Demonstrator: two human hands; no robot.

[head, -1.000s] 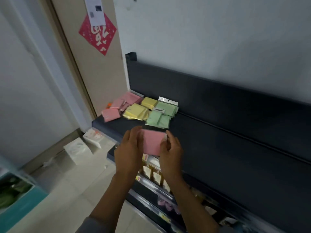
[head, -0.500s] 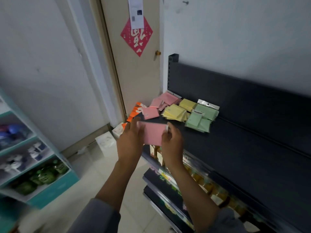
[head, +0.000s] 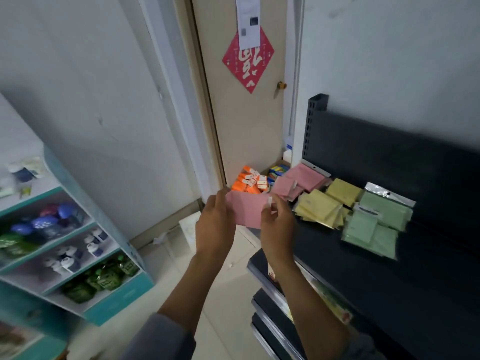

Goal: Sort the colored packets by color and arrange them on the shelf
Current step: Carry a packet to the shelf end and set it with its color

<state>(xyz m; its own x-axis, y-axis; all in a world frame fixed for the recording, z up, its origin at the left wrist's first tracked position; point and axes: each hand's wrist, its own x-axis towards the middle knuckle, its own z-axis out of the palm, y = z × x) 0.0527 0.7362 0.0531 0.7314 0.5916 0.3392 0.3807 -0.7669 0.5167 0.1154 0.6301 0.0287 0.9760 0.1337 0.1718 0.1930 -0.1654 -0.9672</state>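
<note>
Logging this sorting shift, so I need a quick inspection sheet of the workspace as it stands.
Surface: dark shelf, bare toward the front.
Job's things: pink pile, yellow pile, green pile side by side; one pink packet held off the shelf's left end.
Clutter: orange boxes on the floor.
Hands: left hand and right hand both grip the packet.
Cables: nothing seen.
Surroundings: door, teal rack.

Hung on the beige door: a red diamond-shaped paper sign bearing one large white Chinese character, too stylised to read. Above it, a white printed paper slip, blurred beyond reading. Elsewhere, nothing legible.
</note>
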